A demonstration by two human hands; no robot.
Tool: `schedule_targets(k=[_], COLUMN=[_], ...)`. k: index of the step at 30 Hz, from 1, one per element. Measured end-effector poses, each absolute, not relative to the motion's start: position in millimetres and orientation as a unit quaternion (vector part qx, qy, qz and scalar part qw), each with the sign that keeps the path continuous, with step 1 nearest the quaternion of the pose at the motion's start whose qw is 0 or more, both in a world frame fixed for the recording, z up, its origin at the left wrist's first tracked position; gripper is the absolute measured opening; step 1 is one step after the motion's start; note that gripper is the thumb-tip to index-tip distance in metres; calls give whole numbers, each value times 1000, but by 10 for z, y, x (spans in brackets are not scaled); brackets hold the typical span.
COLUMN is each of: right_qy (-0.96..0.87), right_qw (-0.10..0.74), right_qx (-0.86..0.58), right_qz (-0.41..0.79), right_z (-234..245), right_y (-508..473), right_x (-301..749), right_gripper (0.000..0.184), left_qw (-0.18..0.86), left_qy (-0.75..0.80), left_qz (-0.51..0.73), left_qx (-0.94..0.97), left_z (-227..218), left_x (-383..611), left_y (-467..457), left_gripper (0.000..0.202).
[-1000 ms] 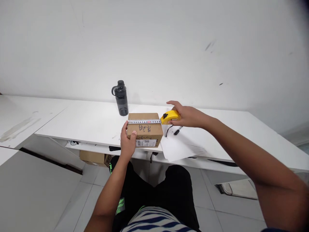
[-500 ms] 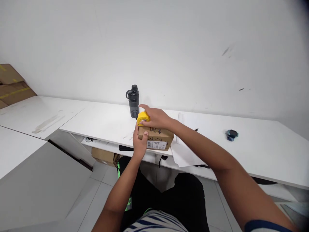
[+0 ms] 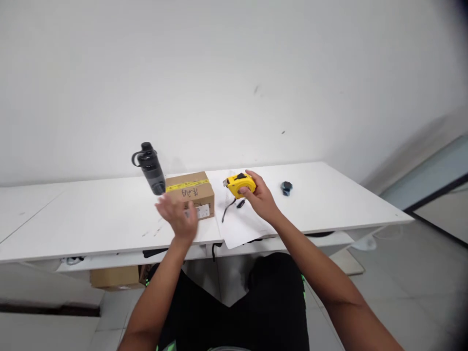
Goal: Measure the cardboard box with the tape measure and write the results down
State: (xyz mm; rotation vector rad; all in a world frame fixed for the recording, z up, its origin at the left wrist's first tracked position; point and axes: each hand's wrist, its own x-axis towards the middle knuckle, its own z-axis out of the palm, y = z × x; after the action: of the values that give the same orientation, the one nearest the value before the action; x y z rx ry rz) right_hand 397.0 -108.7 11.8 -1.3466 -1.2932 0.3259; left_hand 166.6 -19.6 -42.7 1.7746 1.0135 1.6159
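A small brown cardboard box [image 3: 193,191] with handwriting and a white label sits near the front edge of the white desk [image 3: 91,219]. My right hand [image 3: 260,197] is closed round a yellow tape measure [image 3: 239,185], held just right of the box above a sheet of paper. The tape is drawn in, and a black strap hangs from the case. My left hand [image 3: 178,216] hovers in front of the box's left side, blurred by motion, fingers spread and holding nothing.
A dark water bottle [image 3: 150,168] stands just behind and left of the box. White paper [image 3: 243,229] lies over the desk's front edge. A small dark blue object [image 3: 286,187] sits further right. A cardboard box [image 3: 115,276] rests on the floor under the desk.
The tape has run back into its case. My right hand carried the tape measure off the box to its right. My left hand let go of the box. The view swung right.
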Motion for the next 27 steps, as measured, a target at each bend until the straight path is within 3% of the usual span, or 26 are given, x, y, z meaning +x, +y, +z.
schedule_targets(k=[2, 5, 9, 12, 16, 20, 23, 25, 27], right_qy=[-517, -498, -559, -615, -525, -657, -681, -592, -461], right_qw=[615, 628, 559, 415, 140, 13, 86, 266, 504], right_qx=[-563, -551, -571, -663, -839, -754, -727, -760, -730], right_qz=[194, 232, 221, 93, -29, -13, -20, -27, 10], right_z=[-54, -232, -345, -394, -513, -619, -577, -524, -514], right_y=[-1115, -1070, -957, -869, -732, -631, -613, -607, -579], right_x=[4113, 4163, 4276, 4561, 4909, 4988, 4980, 4935, 4823], right_gripper=[66, 71, 71, 72, 57, 49, 38, 31, 35], left_qw=[282, 357, 440, 433, 404, 433, 455, 459, 456], left_qy=[300, 218, 245, 294, 349, 341, 348, 370, 394], left_qz=[553, 494, 394, 357, 392, 434, 484, 493, 487], left_qx=[724, 763, 769, 773, 749, 713, 662, 640, 632], left_z=[-466, -537, -639, -730, -802, -804, -778, -756, -743], left_x=[1977, 2479, 2876, 2924, 2920, 2955, 2950, 2939, 2934], left_y=[-361, -474, -195, 39, 121, 157, 230, 280, 316], left_gripper=[67, 89, 68, 61, 61, 65, 70, 71, 71])
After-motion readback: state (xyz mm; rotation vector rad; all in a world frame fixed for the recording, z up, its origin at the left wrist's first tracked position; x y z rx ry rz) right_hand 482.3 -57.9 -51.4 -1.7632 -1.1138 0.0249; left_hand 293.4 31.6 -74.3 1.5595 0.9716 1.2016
